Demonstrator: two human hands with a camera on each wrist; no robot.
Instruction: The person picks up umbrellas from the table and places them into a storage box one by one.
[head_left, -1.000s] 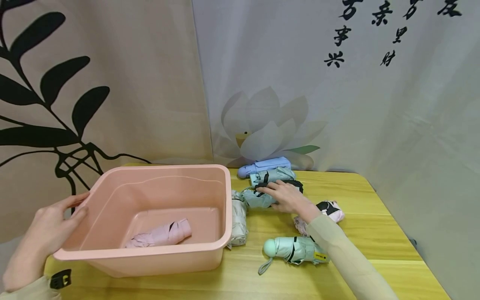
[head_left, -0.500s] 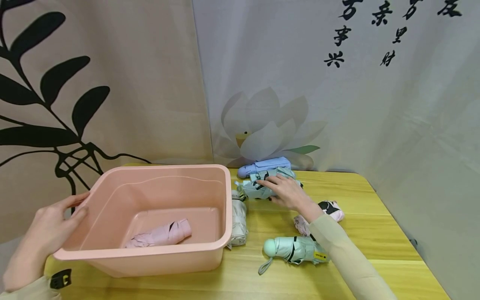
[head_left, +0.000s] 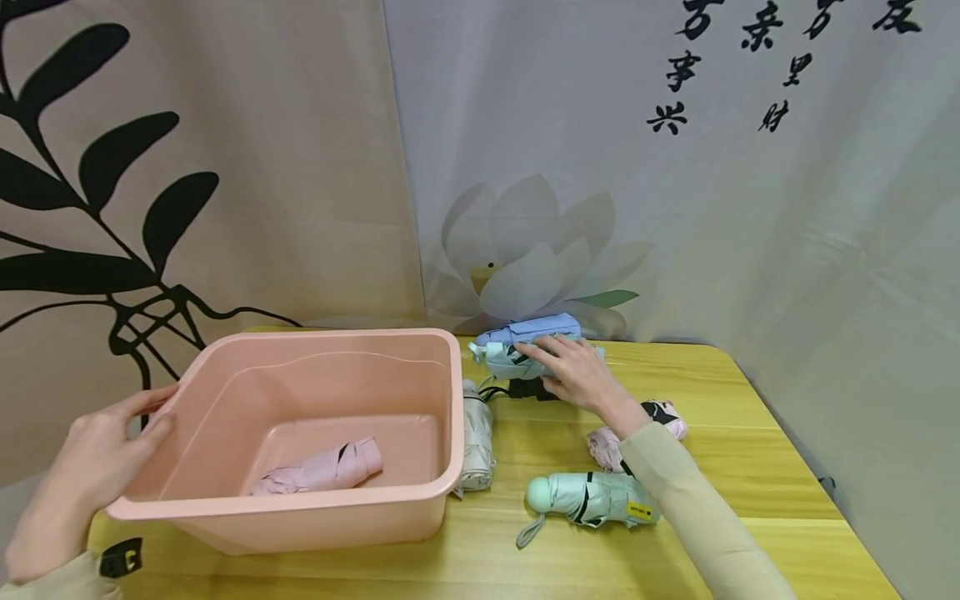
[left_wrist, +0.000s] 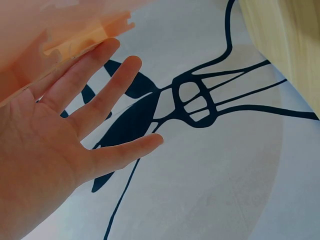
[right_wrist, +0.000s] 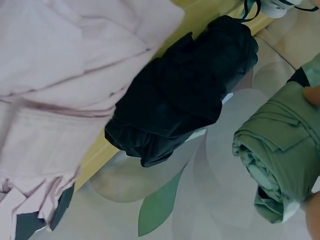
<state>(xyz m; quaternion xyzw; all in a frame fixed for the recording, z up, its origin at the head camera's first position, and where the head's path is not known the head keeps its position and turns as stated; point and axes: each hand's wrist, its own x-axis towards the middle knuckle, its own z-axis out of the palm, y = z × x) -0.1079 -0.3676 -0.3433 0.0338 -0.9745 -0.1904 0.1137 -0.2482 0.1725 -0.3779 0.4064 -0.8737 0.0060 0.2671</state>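
Observation:
My right hand (head_left: 581, 375) grips a folded light-green umbrella (head_left: 506, 361) among the umbrellas at the table's back edge. In the right wrist view a finger and another digit stand on either side of this umbrella (right_wrist: 280, 145), at the right edge. A black folded umbrella (head_left: 531, 389) lies just in front of it, partly under my hand, and a blue one (head_left: 528, 327) just behind. My left hand (head_left: 97, 467) holds the left rim of a pink tub (head_left: 285, 507), thumb over the rim. Its other fingers (left_wrist: 112, 97) lie spread outside. A pink folded umbrella (head_left: 322, 469) lies inside.
A grey folded umbrella (head_left: 476, 437) lies against the tub's right side. Nearer on the wooden table (head_left: 720, 517) is a mint umbrella (head_left: 592, 500) with a wrist loop. A pink-and-black one (head_left: 606, 450) is partly under my right forearm. A printed curtain (head_left: 750, 250) hangs behind.
My right hand has moved the light-green umbrella away from me, toward the blue one, uncovering more of the black umbrella. The left hand and the tub have stayed put.

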